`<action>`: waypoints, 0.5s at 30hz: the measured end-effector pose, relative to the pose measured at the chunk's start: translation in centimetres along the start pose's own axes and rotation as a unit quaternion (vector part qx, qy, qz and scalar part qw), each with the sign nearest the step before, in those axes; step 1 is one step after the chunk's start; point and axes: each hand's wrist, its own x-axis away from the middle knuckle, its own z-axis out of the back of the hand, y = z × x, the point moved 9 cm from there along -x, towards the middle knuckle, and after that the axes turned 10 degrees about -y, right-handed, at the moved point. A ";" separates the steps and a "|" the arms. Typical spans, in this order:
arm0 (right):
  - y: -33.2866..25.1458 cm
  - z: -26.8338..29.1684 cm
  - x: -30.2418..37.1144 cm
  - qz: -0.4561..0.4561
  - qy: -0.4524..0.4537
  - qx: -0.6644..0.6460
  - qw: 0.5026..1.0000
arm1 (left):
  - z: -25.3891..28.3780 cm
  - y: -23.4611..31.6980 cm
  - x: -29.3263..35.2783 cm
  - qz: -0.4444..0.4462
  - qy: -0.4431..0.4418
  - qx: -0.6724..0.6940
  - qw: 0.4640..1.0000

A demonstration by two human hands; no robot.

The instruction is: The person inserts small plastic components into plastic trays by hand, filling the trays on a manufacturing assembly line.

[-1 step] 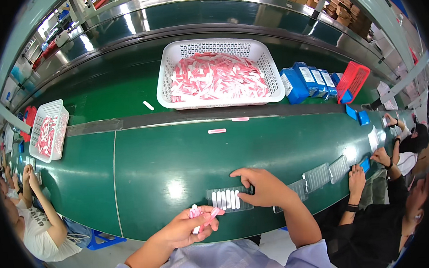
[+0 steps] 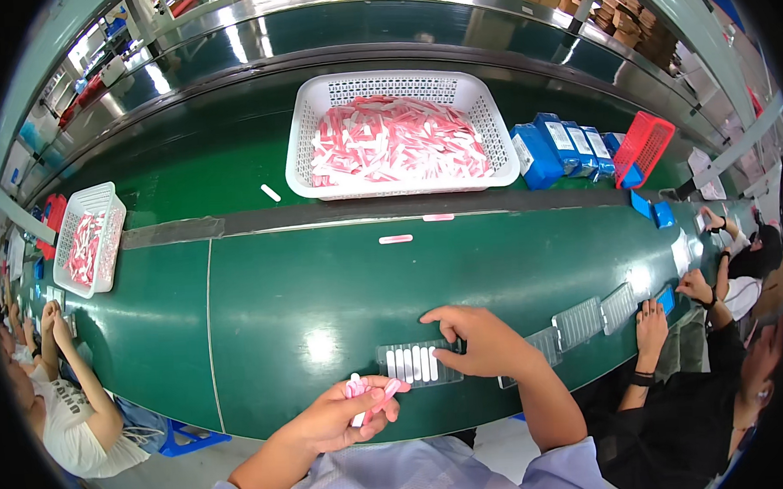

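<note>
My left hand [image 2: 351, 414] is closed around several small pink-and-white strips with rounded ends [image 2: 356, 391], which poke out between thumb and fingers. Just to its right, a clear plastic tray [image 2: 449, 372] lies on the green table, with several white strips [image 2: 410, 364] side by side in its slots. Over the tray's right end is my right hand [image 2: 479, 341], its index finger stretched out and apart from the thumb. The thumb tip is at the rightmost strip; the other fingers are partly hidden, and nothing shows in this hand.
Beyond the table's dark ledge stands a white basket [image 2: 404, 190] heaped with strips; a smaller white basket [image 2: 104, 273] is at left. Blue boxes [image 2: 541, 159] and a red basket [image 2: 645, 146] are right. More clear trays [image 2: 578, 325] reach toward a co-worker's hand [image 2: 650, 329]. Loose strips [image 2: 396, 239] lie about.
</note>
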 end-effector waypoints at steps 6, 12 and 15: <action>-5.6 -1.5 1.5 0.073 0.035 -0.098 0.992 | -1.2 -0.7 -0.9 0.011 -0.053 0.017 0.998; -2.7 1.5 4.9 0.064 0.227 -0.078 0.969 | -0.1 -0.7 -0.5 0.024 -0.046 -0.016 0.999; -4.3 1.4 7.5 0.156 0.304 0.196 0.919 | 0.3 -1.0 -0.4 0.003 -0.070 0.023 0.997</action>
